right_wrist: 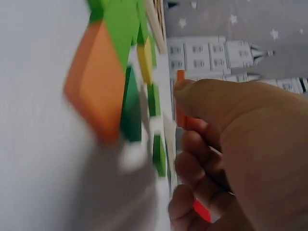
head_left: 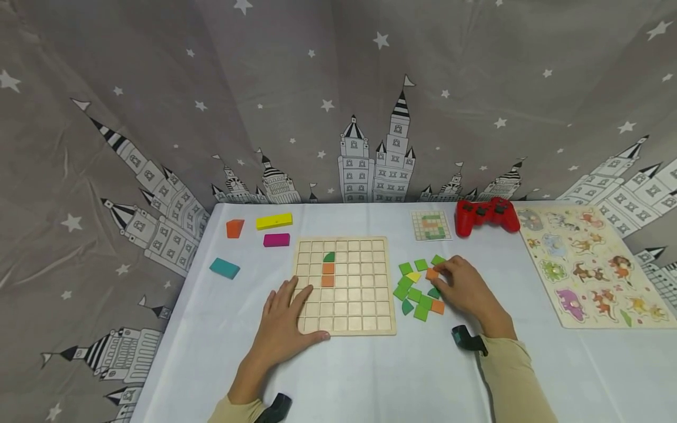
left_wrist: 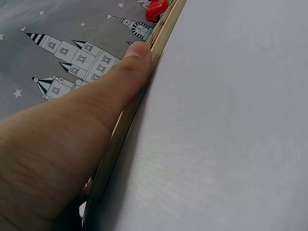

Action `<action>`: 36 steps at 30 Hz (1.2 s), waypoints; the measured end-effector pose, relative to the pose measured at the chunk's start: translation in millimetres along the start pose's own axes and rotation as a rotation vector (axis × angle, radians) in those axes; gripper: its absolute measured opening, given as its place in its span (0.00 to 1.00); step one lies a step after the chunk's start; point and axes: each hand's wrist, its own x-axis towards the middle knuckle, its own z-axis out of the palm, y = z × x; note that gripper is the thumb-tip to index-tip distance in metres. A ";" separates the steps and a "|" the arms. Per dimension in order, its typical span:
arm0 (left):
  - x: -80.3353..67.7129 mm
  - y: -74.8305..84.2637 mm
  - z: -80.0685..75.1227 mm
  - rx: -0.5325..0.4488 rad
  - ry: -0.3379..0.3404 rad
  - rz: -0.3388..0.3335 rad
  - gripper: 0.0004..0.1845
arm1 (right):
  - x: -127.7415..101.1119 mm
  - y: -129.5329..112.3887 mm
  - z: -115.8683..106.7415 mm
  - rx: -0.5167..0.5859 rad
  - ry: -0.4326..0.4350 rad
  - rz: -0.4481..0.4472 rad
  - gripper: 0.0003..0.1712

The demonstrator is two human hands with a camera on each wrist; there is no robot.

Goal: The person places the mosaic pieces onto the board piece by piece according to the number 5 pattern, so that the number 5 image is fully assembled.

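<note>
My left hand [head_left: 282, 323] lies spread over the lower left corner of a wooden grid board [head_left: 346, 324]. In the left wrist view its thumb [left_wrist: 137, 60] touches the board's edge. One green quarter-circle tile [head_left: 329, 257] and two orange square tiles [head_left: 328, 275] sit in one column of the grid. Over the loose tiles, right of the board, my right hand [head_left: 468, 291] pinches an orange square tile [right_wrist: 181, 103] between thumb and forefinger. Below it lie several green squares [head_left: 415, 295], a yellow triangle [head_left: 414, 276], dark green quarter-circles [head_left: 406, 306] and another orange square [head_left: 438, 306].
A small pattern card [head_left: 431, 226] lies behind the tiles, with a red game controller [head_left: 485, 216] beside it. An animal puzzle board [head_left: 592, 264] is at the right. Orange [head_left: 235, 228], yellow [head_left: 274, 221], magenta [head_left: 277, 239] and teal [head_left: 224, 268] blocks stand at the left.
</note>
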 end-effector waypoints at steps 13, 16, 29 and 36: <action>1.6 -0.9 0.2 0.007 -0.024 -0.012 0.60 | 16.1 -95.2 43.6 0.077 0.017 -0.272 0.20; 1.3 -1.1 0.0 0.010 -0.022 -0.005 0.60 | 22.6 -117.6 59.6 0.049 0.011 -0.307 0.20; -1.0 -2.0 -0.8 0.017 -0.025 -0.010 0.60 | 26.2 -149.1 82.1 0.014 0.049 -0.337 0.15; -0.2 -1.6 -0.7 0.020 -0.024 -0.003 0.59 | 26.0 -146.0 79.3 0.026 0.068 -0.289 0.12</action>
